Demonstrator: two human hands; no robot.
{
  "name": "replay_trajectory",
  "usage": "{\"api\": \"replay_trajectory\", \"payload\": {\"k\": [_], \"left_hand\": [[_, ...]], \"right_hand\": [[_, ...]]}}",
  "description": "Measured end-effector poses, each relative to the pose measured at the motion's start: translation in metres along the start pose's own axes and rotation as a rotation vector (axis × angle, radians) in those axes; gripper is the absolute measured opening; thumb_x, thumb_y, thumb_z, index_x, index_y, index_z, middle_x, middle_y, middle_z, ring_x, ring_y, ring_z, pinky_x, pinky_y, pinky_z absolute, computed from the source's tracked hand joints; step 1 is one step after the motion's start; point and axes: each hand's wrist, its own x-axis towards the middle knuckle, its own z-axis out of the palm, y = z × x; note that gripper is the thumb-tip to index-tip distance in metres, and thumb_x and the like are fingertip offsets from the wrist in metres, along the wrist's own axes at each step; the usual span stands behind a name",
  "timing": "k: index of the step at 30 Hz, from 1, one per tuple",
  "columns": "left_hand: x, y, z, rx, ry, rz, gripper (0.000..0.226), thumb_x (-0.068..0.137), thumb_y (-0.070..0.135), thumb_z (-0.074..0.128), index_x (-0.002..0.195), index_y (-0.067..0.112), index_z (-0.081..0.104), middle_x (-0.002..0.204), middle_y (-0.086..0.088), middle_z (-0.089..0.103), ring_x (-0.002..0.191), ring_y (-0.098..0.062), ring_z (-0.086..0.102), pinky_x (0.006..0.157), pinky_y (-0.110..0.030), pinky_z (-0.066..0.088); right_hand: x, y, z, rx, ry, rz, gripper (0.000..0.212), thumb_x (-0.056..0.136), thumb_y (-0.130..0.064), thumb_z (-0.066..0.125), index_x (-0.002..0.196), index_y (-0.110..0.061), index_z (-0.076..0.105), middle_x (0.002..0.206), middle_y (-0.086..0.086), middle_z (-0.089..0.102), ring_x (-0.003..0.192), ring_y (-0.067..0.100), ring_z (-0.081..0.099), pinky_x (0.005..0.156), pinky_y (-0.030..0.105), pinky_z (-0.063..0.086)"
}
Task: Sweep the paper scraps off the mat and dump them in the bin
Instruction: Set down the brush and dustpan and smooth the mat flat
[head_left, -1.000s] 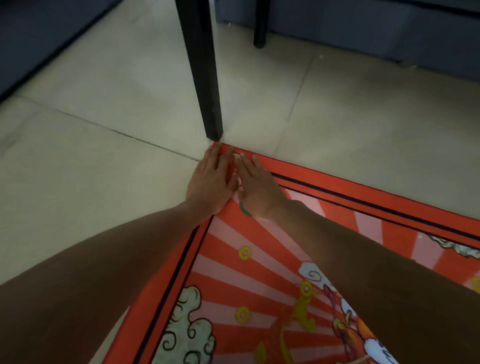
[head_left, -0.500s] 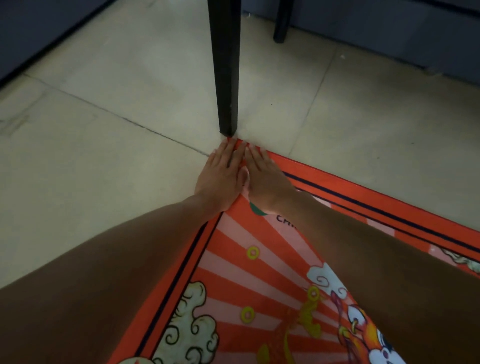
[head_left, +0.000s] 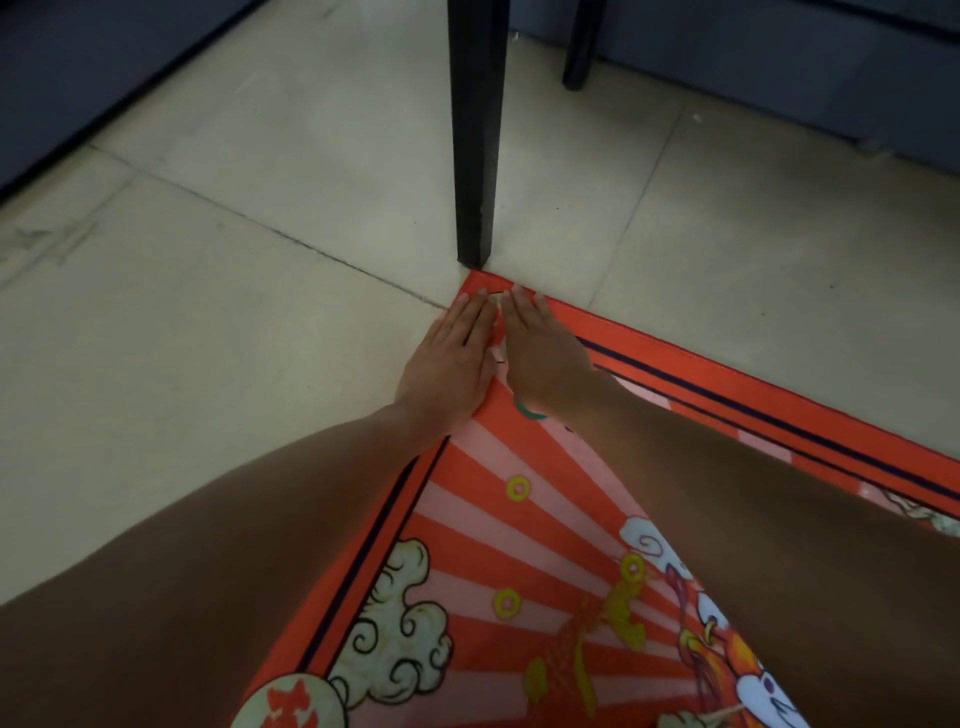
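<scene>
Mat (head_left: 467, 519) corner, woven, striped: left hand (head_left: 449, 358) & right hand (head_left: 543, 358) flat, grip wide.

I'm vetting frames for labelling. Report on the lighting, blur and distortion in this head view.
Head view: dim, even light, no glare; the forearms in the foreground are dark and oversized from wide-angle stretch; the left hand and right hand at the mat corner are slightly soft; the black table leg leans; the top corners fall into shadow.
</scene>
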Motion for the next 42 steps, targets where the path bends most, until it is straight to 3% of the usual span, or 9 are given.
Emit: {"api": "replay_trajectory", "payload": {"k": [2,5,9,14,21,26,35,42], "left_hand": [[-0.005,0.001,0.001,-0.011,-0.001,-0.011,0.059,0.104,0.035,0.026,0.155,0.011,0.011,0.163,-0.004,0.007,0.151,-0.018,0.001,0.122,-0.034,0.006],[-0.015,0.001,-0.001,-0.011,-0.003,-0.001,0.072,0.094,0.049,0.006,0.155,0.01,0.014,0.163,-0.005,0.01,0.151,-0.019,0.002,0.122,-0.035,0.008],[-0.039,-0.004,-0.001,-0.002,-0.013,0.008,0.074,0.093,0.052,0.002,0.156,0.014,0.01,0.163,-0.001,0.008,0.15,-0.015,0.0,0.122,-0.034,0.007],[-0.072,-0.009,0.0,0.008,-0.003,0.019,0.066,0.099,0.048,0.012,0.155,0.014,0.011,0.163,0.0,0.008,0.15,-0.014,0.001,0.122,-0.034,0.008],[-0.132,-0.011,-0.001,0.077,-0.006,0.016,0.065,0.1,0.047,0.011,0.155,0.013,0.013,0.163,-0.001,0.007,0.15,-0.014,0.0,0.122,-0.031,0.002],[-0.175,-0.015,-0.001,0.134,0.009,0.016,0.061,0.103,0.044,0.02,0.154,0.01,0.019,0.162,-0.004,0.015,0.15,-0.016,0.007,0.121,-0.032,0.005],[-0.232,-0.017,-0.004,0.131,-0.056,-0.043,0.064,0.102,0.049,0.012,0.156,0.014,0.005,0.163,0.0,-0.001,0.15,-0.012,-0.007,0.123,-0.035,0.003],[-0.275,-0.019,-0.011,0.131,-0.105,-0.039,0.065,0.103,0.048,0.016,0.155,0.016,-0.005,0.163,0.001,-0.01,0.148,-0.011,-0.015,0.122,-0.034,-0.001]], "right_hand": [[-0.001,-0.007,0.0,0.019,0.032,0.006,0.067,0.098,-0.022,0.04,0.154,-0.009,0.005,0.162,0.007,0.004,0.149,0.026,-0.001,0.121,0.04,0.016],[-0.012,-0.017,-0.01,0.054,0.066,0.047,0.064,0.097,-0.017,0.047,0.152,-0.011,0.018,0.159,0.004,0.015,0.147,0.027,0.012,0.116,0.038,0.028],[-0.023,-0.028,-0.009,-0.007,0.005,0.029,0.07,0.097,-0.023,0.046,0.154,-0.01,0.007,0.161,0.008,0.004,0.148,0.029,0.004,0.12,0.037,0.014],[-0.04,-0.043,0.001,0.041,-0.005,-0.005,0.074,0.093,-0.02,0.053,0.154,-0.011,0.011,0.161,0.006,0.009,0.147,0.029,0.01,0.116,0.042,0.026],[-0.062,-0.069,0.025,-0.03,0.013,-0.096,0.076,0.094,-0.022,0.049,0.154,-0.009,0.005,0.162,0.006,0.004,0.149,0.025,0.005,0.121,0.039,0.015],[-0.081,-0.092,0.033,-0.006,0.008,-0.106,0.078,0.095,-0.023,0.051,0.154,-0.009,0.003,0.162,0.004,0.001,0.149,0.026,0.004,0.119,0.039,0.019],[-0.105,-0.122,0.052,-0.033,-0.016,-0.15,0.069,0.1,-0.019,0.04,0.154,-0.006,-0.002,0.162,0.007,-0.005,0.149,0.024,-0.002,0.12,0.038,0.015],[-0.112,-0.13,0.054,-0.04,-0.092,-0.115,0.068,0.104,-0.036,0.027,0.153,-0.008,-0.011,0.16,0.006,-0.017,0.148,0.022,-0.012,0.12,0.037,0.009]]}}
